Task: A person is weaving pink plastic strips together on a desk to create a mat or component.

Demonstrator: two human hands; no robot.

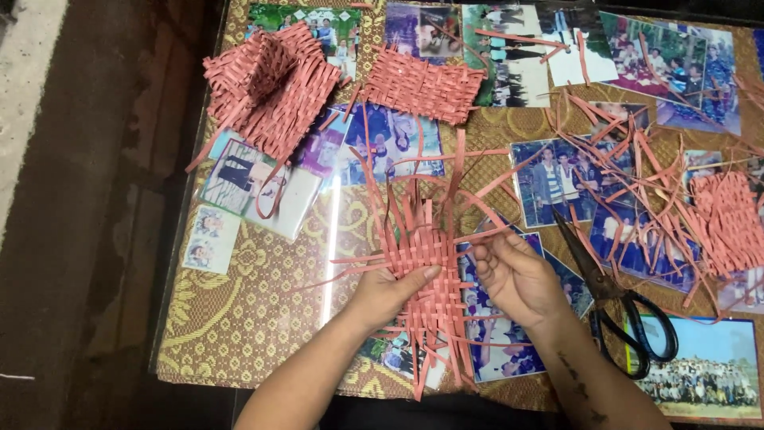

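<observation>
Two bare forearms reach up from the bottom edge of the view, and we follow them to our hands at work on a half-woven mat of pinkish-red paper strips. Our left hand lies flat on the mat's lower left part, pressing it onto the worktop, whose glass top covers a gold patterned cloth and many photographs. Our right hand sits just beside the mat's right edge, its grip narrow, thumb and fingers pinching one loose strip that runs out sideways.

As we judge it, weaving this strip well means keeping the left palm firm so the crossings stay tight, and drawing the strip through level, without creasing it.

The mat's long axis runs away from us, from near the worktop's front edge toward its far side. Unwoven strip ends fan out at the far end and stick out at the near end.

Black-handled scissors lie to the right of the right hand, blades pointing away and leftward. Beyond are two finished woven pieces and, at right, a tangle of spare strips.
</observation>
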